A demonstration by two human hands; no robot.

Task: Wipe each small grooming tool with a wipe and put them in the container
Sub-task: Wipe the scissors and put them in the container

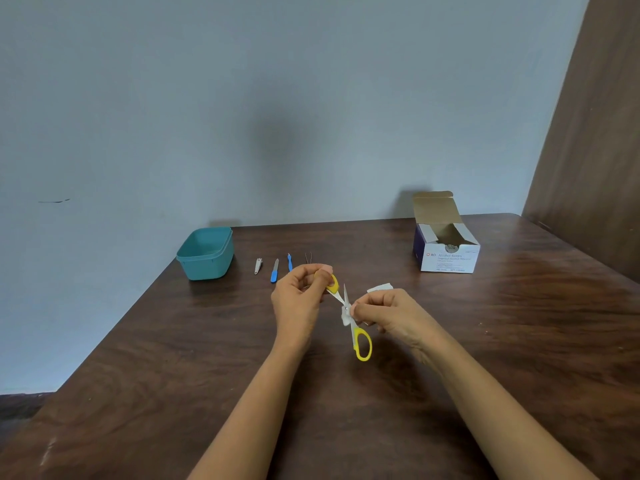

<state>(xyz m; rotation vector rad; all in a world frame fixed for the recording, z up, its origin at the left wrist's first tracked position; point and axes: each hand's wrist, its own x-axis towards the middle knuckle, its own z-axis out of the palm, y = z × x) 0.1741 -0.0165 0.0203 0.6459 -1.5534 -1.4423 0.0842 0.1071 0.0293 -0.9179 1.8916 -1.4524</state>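
Observation:
Small yellow-handled scissors [362,342] hang spread apart above the brown table [485,341]. My left hand [299,297] grips their upper yellow handle. My right hand [384,311] pinches a white wipe [345,318] against the blades near the pivot. The teal container [206,252] stands at the back left with no lid and nothing seen inside. In a row to its right lie a nail clipper [258,266], a blue-handled file [274,271], a thin blue tool [289,262] and dark tweezers [308,257], partly hidden by my left hand.
An opened box of alcohol swabs [446,251] stands at the back right. A white torn wrapper [379,288] lies just behind my right hand. A grey wall rises behind the table, and a brown wooden panel [595,150] borders the right side.

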